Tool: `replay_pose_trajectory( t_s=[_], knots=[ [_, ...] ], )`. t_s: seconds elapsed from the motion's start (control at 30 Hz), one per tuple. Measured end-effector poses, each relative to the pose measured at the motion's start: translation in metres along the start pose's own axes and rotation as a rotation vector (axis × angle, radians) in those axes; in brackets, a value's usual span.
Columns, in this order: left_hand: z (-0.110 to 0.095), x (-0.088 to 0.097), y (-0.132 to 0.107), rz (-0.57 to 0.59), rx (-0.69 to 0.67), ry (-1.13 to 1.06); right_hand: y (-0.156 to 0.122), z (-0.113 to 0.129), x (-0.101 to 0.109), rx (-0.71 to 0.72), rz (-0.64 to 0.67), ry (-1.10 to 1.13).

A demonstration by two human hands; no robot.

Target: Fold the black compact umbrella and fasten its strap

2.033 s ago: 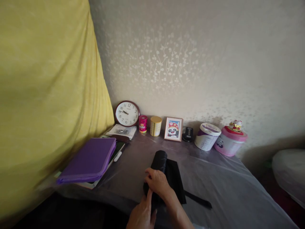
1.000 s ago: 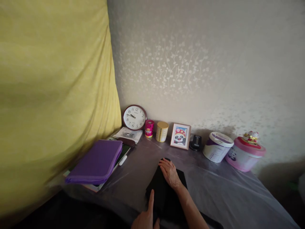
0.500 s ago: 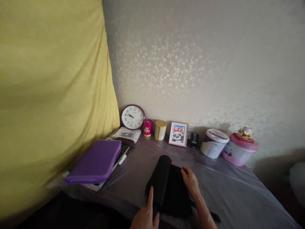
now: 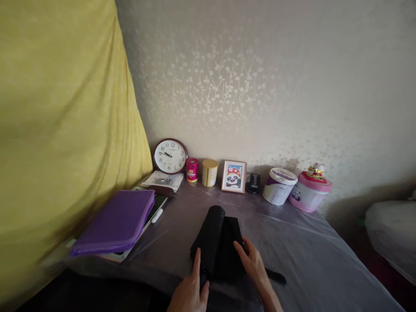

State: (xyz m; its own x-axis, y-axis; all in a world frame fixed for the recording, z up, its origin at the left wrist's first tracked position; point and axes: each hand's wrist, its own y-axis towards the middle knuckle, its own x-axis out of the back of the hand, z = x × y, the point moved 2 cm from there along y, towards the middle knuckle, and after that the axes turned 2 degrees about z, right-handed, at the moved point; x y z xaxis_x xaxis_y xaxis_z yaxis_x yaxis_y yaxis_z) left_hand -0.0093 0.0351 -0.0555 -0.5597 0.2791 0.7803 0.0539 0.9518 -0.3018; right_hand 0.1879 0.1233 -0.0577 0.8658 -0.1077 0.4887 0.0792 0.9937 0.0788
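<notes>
A black folding umbrella (image 4: pixel 210 238), its cloth partly rolled, lies near the front of the covered table and points away from me. At its near end my left hand (image 4: pixel 190 288) grips it, the index finger stretched along the roll and the thumb on the right side. A loose flap of the black cloth (image 4: pixel 229 251) spreads to the right. My right hand (image 4: pixel 253 262) holds the flap's right edge between thumb and fingers; the fingertips are partly hidden. Beyond that wrist a black strap (image 4: pixel 276 276) sticks out over the table.
A purple zip folder (image 4: pixel 113 223) lies on boards at the left, near a white marker (image 4: pixel 157 216). Along the wall stand a clock (image 4: pixel 170 156), a pink can (image 4: pixel 192 170), a yellow-lidded can (image 4: pixel 209 173), a panda picture frame (image 4: pixel 234 177), a black gadget (image 4: pixel 253 183) and two tubs (image 4: pixel 279 187).
My right hand has slid nearer along the flap, and its fingers have changed their hold. My left hand keeps its grip. The whole view has shifted slightly.
</notes>
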Motion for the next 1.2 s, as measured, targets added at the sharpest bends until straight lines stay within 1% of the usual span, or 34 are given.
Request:
replay_pose_trajectory(
  t_s=[0.17,0.3,0.43,0.6,0.73,0.83,0.93,1.1,1.2],
  knots=[
    [0.000,0.000,0.000,0.000,-0.009,-0.012,-0.013,0.010,-0.003,0.035,0.086,0.095],
    [0.002,-0.001,0.000,0.002,-0.028,-0.043,-0.010,0.034,-0.009,0.068,0.133,0.238],
    [0.002,-0.002,0.001,0.002,-0.020,-0.044,0.000,0.059,-0.027,0.088,0.150,0.282],
    [0.004,-0.004,0.004,0.009,-0.028,-0.040,0.006,0.074,-0.058,0.075,0.137,0.139],
    [0.005,-0.005,0.006,0.006,-0.031,-0.044,0.007,0.082,-0.073,0.091,0.179,-0.032],
    [0.005,-0.005,0.006,0.012,-0.017,-0.045,0.008,0.089,-0.078,0.100,0.227,-0.140],
    [0.006,-0.006,0.006,0.004,-0.011,-0.062,0.007,0.094,-0.081,0.138,0.269,-0.223],
    [0.007,-0.006,0.005,-0.019,-0.015,-0.084,0.003,0.098,-0.086,0.191,0.273,-0.387],
    [0.006,-0.003,0.003,-0.005,0.002,-0.081,0.000,0.101,-0.089,0.202,0.307,-0.450]
  ],
)
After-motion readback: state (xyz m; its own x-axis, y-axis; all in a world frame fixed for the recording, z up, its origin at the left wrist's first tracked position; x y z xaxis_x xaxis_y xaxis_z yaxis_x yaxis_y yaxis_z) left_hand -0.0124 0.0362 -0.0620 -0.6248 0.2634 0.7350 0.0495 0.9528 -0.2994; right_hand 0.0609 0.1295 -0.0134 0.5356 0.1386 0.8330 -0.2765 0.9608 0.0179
